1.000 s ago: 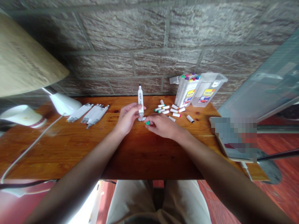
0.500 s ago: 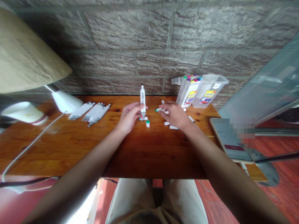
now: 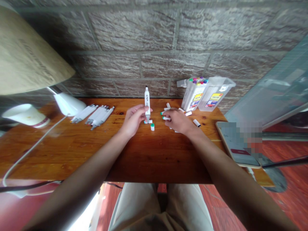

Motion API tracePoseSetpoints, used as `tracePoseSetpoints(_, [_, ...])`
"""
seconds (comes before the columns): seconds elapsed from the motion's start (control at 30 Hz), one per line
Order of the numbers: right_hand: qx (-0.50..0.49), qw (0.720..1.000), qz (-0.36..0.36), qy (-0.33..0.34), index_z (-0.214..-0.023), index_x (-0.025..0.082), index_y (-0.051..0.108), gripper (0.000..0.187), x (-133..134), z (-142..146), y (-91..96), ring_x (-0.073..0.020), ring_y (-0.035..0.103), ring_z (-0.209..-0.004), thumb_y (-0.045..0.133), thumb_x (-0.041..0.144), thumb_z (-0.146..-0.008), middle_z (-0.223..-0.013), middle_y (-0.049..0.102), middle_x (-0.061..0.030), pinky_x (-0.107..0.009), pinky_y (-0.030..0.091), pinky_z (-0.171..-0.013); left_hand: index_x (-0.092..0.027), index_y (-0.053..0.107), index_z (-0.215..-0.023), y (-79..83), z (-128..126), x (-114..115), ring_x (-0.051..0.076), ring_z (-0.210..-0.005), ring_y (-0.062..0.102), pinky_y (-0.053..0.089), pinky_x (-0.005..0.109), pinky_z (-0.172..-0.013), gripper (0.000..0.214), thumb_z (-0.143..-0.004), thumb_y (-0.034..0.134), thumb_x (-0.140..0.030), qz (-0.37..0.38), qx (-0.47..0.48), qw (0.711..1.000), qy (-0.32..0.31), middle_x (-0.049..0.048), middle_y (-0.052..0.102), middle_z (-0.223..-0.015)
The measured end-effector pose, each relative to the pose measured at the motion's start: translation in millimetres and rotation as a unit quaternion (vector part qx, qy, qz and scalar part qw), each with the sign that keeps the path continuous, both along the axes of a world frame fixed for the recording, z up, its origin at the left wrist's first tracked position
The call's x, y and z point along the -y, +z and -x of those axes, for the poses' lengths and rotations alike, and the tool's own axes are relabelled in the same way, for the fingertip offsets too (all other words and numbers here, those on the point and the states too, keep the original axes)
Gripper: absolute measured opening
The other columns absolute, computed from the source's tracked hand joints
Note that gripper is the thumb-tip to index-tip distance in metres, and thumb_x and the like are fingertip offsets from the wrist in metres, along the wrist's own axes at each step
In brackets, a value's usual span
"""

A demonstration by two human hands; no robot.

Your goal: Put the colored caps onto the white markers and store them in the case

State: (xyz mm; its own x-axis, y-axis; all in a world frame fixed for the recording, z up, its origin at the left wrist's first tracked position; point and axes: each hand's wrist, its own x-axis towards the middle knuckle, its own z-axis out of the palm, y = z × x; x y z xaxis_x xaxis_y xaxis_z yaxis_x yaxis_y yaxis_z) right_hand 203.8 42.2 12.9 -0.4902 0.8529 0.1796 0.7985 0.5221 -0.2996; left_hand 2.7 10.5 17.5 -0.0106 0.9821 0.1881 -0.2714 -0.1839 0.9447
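Note:
My left hand (image 3: 134,119) is closed around a white marker (image 3: 147,102), held upright with its uncapped dark tip at the top. A white cap with a green top (image 3: 152,127) stands on the table just right of that hand, and another small cap (image 3: 149,121) lies behind the marker's lower end. My right hand (image 3: 177,120) pinches a white cap with a green end (image 3: 166,118) over the loose caps. Several more white caps lie around it, among them one with a black end (image 3: 196,123). The palm hides some of them.
Uncapped markers (image 3: 98,115) lie in bundles at the left, near a lamp (image 3: 68,102) and a paper cup (image 3: 26,116). A clear case of colour-topped markers (image 3: 194,94) stands at the back beside an empty clear case (image 3: 214,94). A tablet (image 3: 237,144) rests at the right edge.
My right hand has shifted slightly and closed on a green-ended cap, drawing it a little toward me. My left hand still holds the marker upright in the same place.

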Motion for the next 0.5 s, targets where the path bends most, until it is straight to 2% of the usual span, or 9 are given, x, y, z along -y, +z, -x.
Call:
tracePoseSetpoints(0.13, [-0.093, 0.993, -0.001, 0.068, -0.096, 0.017, 0.075, 0.024, 3.6, 2.8, 1.4, -0.0154, 0.063, -0.079, 0.061, 0.006, -0.079, -0.091, 0.07, -0.0048, -0.025, 0.046, -0.077, -0.014, 0.073, -0.072, 1.4, -0.3, 0.9, 0.009, -0.05, 0.053, 0.045, 0.022, -0.049, 0.024, -0.068, 0.076, -0.037, 0.001, -0.004, 1.0, 0.004, -0.0002, 0.061, -0.059])
tracePoseSetpoints(0.23, [-0.124, 0.987, -0.004, 0.105, -0.095, 0.016, 0.076, 0.024, 7.4, 5.0, 3.3, -0.0133, 0.06, -0.075, 0.062, 0.005, -0.079, -0.087, 0.067, -0.0034, -0.024, 0.043, -0.075, -0.014, 0.073, -0.072, 1.1, 0.2, 0.4, 0.01, -0.05, 0.054, 0.046, 0.023, -0.049, 0.024, -0.067, 0.077, -0.037, 0.003, -0.002, 1.0, 0.005, 0.0003, 0.062, -0.061])
tracePoseSetpoints(0.5, [-0.12, 0.985, -0.002, 0.12, -0.092, 0.016, 0.078, 0.025, 9.6, 6.5, 4.7, -0.0114, 0.057, -0.066, 0.064, 0.002, -0.076, -0.077, 0.066, -0.0005, -0.024, 0.042, -0.07, -0.012, 0.073, -0.071, 1.7, -0.3, -0.4, 0.009, -0.049, 0.054, 0.043, 0.021, -0.047, 0.024, -0.066, 0.076, -0.035, -0.002, 0.004, 1.0, 0.011, -0.0001, 0.062, -0.06])
